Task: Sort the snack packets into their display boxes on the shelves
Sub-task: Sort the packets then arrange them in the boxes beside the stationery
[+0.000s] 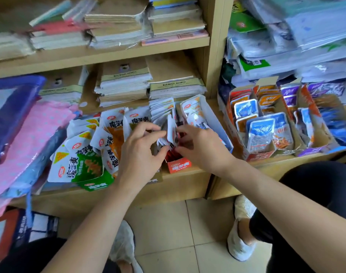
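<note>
We look down on a low wooden shelf (187,186) above a tiled floor (168,233), with stacks of notebooks (124,83) behind the hands. The hands meet near the shelf's front edge. The left hand (140,152) and the right hand (201,148) curl their fingers round one upright bunch of white packets (171,133), pinching it from either side.

The bunch stands over a small red box (179,165) at the lip of the shelf. The hands cover most of that box, so we cannot tell how full it is, and the number of packets in the bunch is hard to make out.

Left of the left hand, loose printed packets (83,154) lie heaped over a green box (95,185) that juts past the shelf edge. Just behind the right hand, a white box (215,123) holds more packets on edge. Well to the right of the right hand, cardboard boxes (260,154) hold blue packets (260,134), and the farthest ones blur. A pink dotted cloth (34,134) is cut off far to the left. The open room lies toward us, over the floor.
</note>
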Demonstrator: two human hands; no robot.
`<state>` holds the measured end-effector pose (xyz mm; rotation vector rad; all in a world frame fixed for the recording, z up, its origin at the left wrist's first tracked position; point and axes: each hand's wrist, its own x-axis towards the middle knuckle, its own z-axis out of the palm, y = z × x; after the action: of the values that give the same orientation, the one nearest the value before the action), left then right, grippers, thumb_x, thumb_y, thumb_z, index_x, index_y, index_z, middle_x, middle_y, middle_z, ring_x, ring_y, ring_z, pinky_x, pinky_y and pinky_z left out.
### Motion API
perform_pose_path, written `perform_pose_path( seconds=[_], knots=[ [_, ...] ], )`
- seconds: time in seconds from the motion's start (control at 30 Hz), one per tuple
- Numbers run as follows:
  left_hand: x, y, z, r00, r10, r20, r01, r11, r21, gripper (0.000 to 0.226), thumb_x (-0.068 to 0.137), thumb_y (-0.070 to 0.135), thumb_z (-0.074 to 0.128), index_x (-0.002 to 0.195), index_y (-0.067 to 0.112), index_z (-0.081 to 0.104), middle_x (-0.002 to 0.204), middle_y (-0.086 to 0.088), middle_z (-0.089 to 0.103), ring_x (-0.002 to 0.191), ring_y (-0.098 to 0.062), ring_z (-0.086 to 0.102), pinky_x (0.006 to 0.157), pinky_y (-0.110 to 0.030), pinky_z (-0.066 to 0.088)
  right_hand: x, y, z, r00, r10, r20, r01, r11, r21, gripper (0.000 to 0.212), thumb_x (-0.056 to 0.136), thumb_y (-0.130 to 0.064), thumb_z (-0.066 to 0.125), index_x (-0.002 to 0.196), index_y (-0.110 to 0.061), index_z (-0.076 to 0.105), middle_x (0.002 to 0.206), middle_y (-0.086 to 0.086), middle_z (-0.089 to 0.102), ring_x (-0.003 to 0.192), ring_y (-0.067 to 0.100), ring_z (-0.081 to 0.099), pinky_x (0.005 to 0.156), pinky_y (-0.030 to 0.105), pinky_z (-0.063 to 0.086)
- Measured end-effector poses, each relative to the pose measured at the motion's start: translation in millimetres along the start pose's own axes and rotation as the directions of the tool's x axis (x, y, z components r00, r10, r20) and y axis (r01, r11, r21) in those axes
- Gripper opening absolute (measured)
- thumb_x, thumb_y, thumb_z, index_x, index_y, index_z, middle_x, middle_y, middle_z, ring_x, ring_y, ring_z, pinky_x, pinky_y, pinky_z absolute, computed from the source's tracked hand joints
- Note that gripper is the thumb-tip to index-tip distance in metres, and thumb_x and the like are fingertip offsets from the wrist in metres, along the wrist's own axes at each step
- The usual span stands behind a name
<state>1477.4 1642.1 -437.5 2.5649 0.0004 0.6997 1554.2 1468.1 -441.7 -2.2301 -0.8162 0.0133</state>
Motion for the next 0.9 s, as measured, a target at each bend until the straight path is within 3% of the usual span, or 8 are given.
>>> perform_pose_path(
  seconds=[0.07, 0.17, 0.27, 0.4, 0.53, 0.67, 0.77, 0.9],
  knots=[
    [-2, -2, -2, 0.999, -0.039, 0.005, 0.039, 0.996, -0.078, 0.039, 0.08, 0.022, 0.082, 0.118, 0.021, 0.073, 0.118, 0.01, 0.061, 0.098, -0.007, 0.061, 0.084, -0.031, 0.056, -7, 5, 1, 0.995, -0.061, 0.073, 0.069, 0.99, -0.126, 0.032, 0.086, -0.024, 0.072, 0.116, -0.015, 0.065, 0.084, 0.006, 0.072, 0.08, 0.03, 0.067, 0.072, 0.046, 0.055],
    [-3, -2, -5, 0.993, -0.118, -0.03, 0.112, 0.982, -0.153, 0.042, 0.083, 0.026, 0.079, 0.124, 0.022, 0.068, 0.118, 0.01, 0.064, 0.097, -0.005, 0.062, 0.084, -0.025, 0.054, -16, 7, -2, 0.986, -0.132, -0.102, 0.124, 0.989, -0.076, 0.033, 0.086, -0.027, 0.069, 0.116, -0.015, 0.066, 0.089, 0.006, 0.07, 0.078, 0.026, 0.066, 0.068, 0.047, 0.057],
    [-1, 0, -4, 0.988, -0.151, -0.03, 0.148, 0.984, -0.099, 0.033, 0.086, 0.026, 0.076, 0.118, 0.021, 0.072, 0.115, 0.01, 0.065, 0.105, -0.009, 0.061, 0.09, -0.028, 0.051, -17, 3, -11, 0.964, -0.204, -0.171, 0.205, 0.979, -0.012, 0.057, 0.086, -0.023, 0.075, 0.139, -0.013, 0.055, 0.124, 0.004, 0.065, 0.104, 0.017, 0.065, 0.09, 0.031, 0.056],
    [3, 4, -4, 0.992, -0.048, 0.119, 0.074, 0.973, -0.22, 0.023, 0.085, 0.021, 0.078, 0.108, 0.026, 0.077, 0.111, 0.021, 0.067, 0.113, -0.001, 0.058, 0.1, -0.022, 0.044, 1, 10, -18, 0.927, -0.371, 0.062, 0.376, 0.918, -0.126, 0.077, 0.084, -0.034, 0.078, 0.15, -0.017, 0.043, 0.156, 0.001, 0.039, 0.141, 0.021, 0.038, 0.116, 0.03, 0.033],
    [2, -2, -8, 0.976, -0.068, 0.207, 0.129, 0.946, -0.299, 0.021, 0.081, 0.03, 0.082, 0.101, 0.032, 0.079, 0.103, 0.024, 0.071, 0.109, -0.001, 0.061, 0.093, -0.027, 0.051, 10, 24, -18, 0.925, -0.379, 0.025, 0.377, 0.909, -0.18, 0.047, 0.087, -0.049, 0.069, 0.118, -0.014, 0.07, 0.134, 0.003, 0.061, 0.129, 0.022, 0.05, 0.105, 0.038, 0.045],
    [3, -17, -3, 0.994, -0.096, 0.057, 0.1, 0.992, -0.077, 0.023, 0.083, 0.035, 0.077, 0.104, 0.027, 0.077, 0.1, 0.016, 0.071, 0.098, -0.007, 0.063, 0.085, -0.039, 0.054, 3, 31, -26, 0.954, -0.3, -0.028, 0.293, 0.945, -0.142, 0.055, 0.08, -0.061, 0.07, 0.107, -0.014, 0.073, 0.126, 0.0, 0.065, 0.12, 0.014, 0.06, 0.099, 0.027, 0.049],
    [7, -22, 1, 0.988, -0.152, -0.022, 0.151, 0.988, -0.042, 0.04, 0.086, 0.032, 0.074, 0.125, 0.024, 0.068, 0.117, 0.006, 0.063, 0.11, -0.015, 0.058, 0.094, -0.039, 0.05, 1, 37, -26, 0.967, -0.253, -0.044, 0.247, 0.963, -0.103, 0.048, 0.081, -0.054, 0.071, 0.107, -0.013, 0.073, 0.13, -0.002, 0.064, 0.118, 0.009, 0.062, 0.099, 0.023, 0.05],
    [16, -13, 7, 0.992, -0.001, 0.124, 0.002, 1.0, -0.01, 0.056, 0.089, 0.039, 0.061, 0.143, 0.026, 0.055, 0.137, 0.008, 0.053, 0.126, -0.017, 0.046, 0.107, -0.041, 0.038, -2, 40, -27, 0.969, -0.244, -0.046, 0.241, 0.969, -0.047, 0.033, 0.084, -0.031, 0.076, 0.111, -0.012, 0.071, 0.13, -0.001, 0.062, 0.12, 0.008, 0.06, 0.1, 0.013, 0.043]
  ],
)
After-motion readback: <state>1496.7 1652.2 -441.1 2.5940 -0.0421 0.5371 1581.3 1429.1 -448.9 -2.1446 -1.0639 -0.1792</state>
